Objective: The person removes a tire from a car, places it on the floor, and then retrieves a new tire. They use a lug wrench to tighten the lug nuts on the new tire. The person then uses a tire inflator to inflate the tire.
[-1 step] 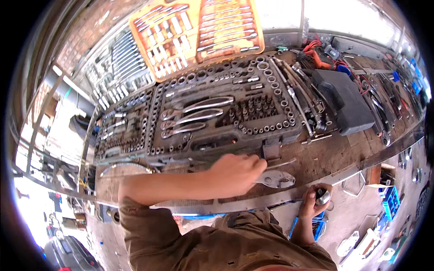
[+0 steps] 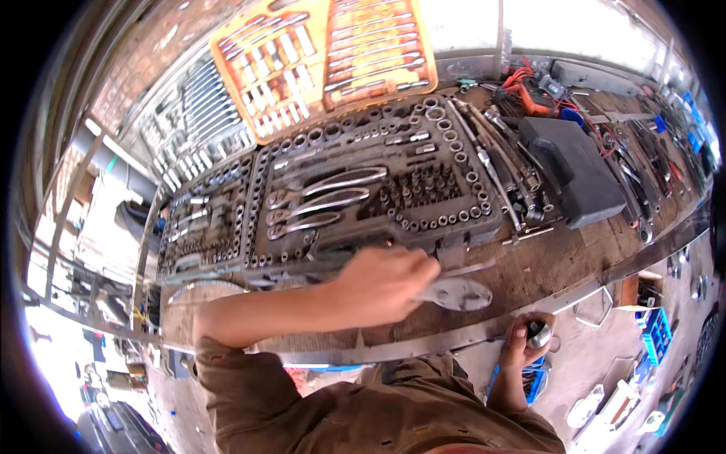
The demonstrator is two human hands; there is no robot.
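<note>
My left hand (image 2: pixel 387 284) reaches across the front of the bench, fingers curled and slightly blurred. From beneath it stick out the broad grey jaws of a pair of pliers (image 2: pixel 458 293); the fingers cover the handles. A thin metal rod (image 2: pixel 473 268) also shows beyond the knuckles, and whether the hand holds it too I cannot tell. Past the bench's front edge, my right hand (image 2: pixel 517 339) is closed around a shiny cylindrical metal piece (image 2: pixel 540 334) with a dark hollow end.
A large black socket-set case (image 2: pixel 325 240) lies behind my left hand, with ratchets (image 2: pixel 333 180) and sockets in it. Further back stands an orange tool case (image 2: pixel 318 57). To the right are a closed black case (image 2: pixel 578 174), long bars and scattered hand tools. A metal strip (image 2: pixel 423 333) edges the bench.
My left hand has shifted slightly left and away from me. The pliers and thin rod have moved a little the same way. My right hand stays nearly where it was.
</note>
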